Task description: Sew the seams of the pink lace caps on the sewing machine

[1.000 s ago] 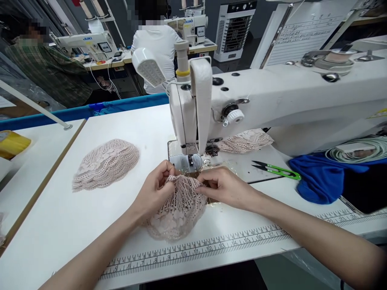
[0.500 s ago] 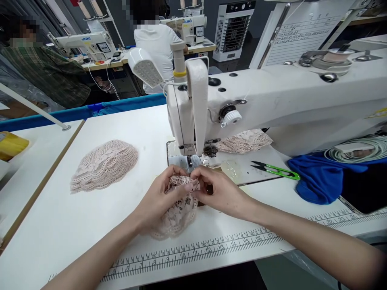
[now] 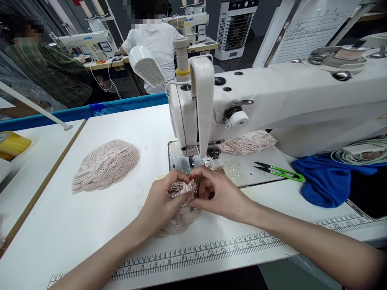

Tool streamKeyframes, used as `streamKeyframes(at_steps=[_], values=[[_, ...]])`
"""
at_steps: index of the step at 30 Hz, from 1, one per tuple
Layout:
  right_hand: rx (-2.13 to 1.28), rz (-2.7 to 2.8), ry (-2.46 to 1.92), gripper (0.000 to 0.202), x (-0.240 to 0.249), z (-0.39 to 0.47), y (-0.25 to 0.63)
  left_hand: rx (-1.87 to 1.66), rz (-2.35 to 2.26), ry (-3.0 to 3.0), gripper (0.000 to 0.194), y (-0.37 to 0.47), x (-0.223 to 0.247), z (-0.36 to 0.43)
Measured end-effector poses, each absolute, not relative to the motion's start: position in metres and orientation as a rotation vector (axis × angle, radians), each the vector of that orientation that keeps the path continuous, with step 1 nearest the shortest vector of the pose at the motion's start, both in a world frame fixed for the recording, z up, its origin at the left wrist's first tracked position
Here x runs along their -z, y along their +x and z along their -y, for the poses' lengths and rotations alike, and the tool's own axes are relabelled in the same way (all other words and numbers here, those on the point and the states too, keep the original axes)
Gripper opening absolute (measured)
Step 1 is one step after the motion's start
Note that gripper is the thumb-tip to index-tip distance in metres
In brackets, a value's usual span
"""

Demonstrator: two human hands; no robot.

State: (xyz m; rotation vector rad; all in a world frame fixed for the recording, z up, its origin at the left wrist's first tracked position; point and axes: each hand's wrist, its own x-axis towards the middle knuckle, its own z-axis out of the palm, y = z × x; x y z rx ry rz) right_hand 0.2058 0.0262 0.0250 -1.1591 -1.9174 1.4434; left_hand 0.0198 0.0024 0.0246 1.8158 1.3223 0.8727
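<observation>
A pale pink lace piece (image 3: 183,219) is bunched between my hands, just in front of the sewing machine (image 3: 193,117). My left hand (image 3: 165,197) is closed around its gathered upper part, thumb on top. At the right edge of the lace, my right hand (image 3: 219,195) pinches it between thumb and fingers. The needle and presser foot (image 3: 192,161) stand directly behind my fingertips. The lower part of the lace hangs down onto the white tabletop (image 3: 121,225). To the left lies a stack of similar lace pieces (image 3: 105,165).
More lace (image 3: 248,141) lies under the machine arm. Green thread snips (image 3: 281,172) rest right of the needle plate, beside a blue cloth (image 3: 323,181). A printed ruler (image 3: 193,257) runs along the front edge. Two people (image 3: 154,48) sit beyond the blue-edged table.
My left hand has gathered the lace into a tighter bunch, and less of it hangs below. My right hand stays at its edge. The view has shifted slightly.
</observation>
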Motion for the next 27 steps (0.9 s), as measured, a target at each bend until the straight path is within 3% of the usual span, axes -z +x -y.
streamKeyframes(at_steps=[4,8,16,21,27], values=[[-1.454,1.831,-1.177,0.02,-0.022,-0.028,0.206,-0.886,-1.349,1.897,0.011,0.02,-0.02,-0.001],[-1.567,1.736,-1.177,0.018,-0.021,-0.027,0.208,-0.894,-1.408,1.978,0.015,0.018,-0.016,0.0],[-1.374,1.888,-1.151,0.043,-0.022,-0.025,0.205,-0.92,-1.346,2.2,0.023,0.024,-0.014,0.0],[-1.56,1.705,-1.142,0.022,-0.02,-0.027,0.208,-0.897,-1.384,2.262,0.03,0.021,-0.013,0.0],[-1.528,1.582,-1.095,0.015,-0.013,-0.028,0.21,-0.962,-1.32,2.57,0.017,0.016,-0.01,-0.003]])
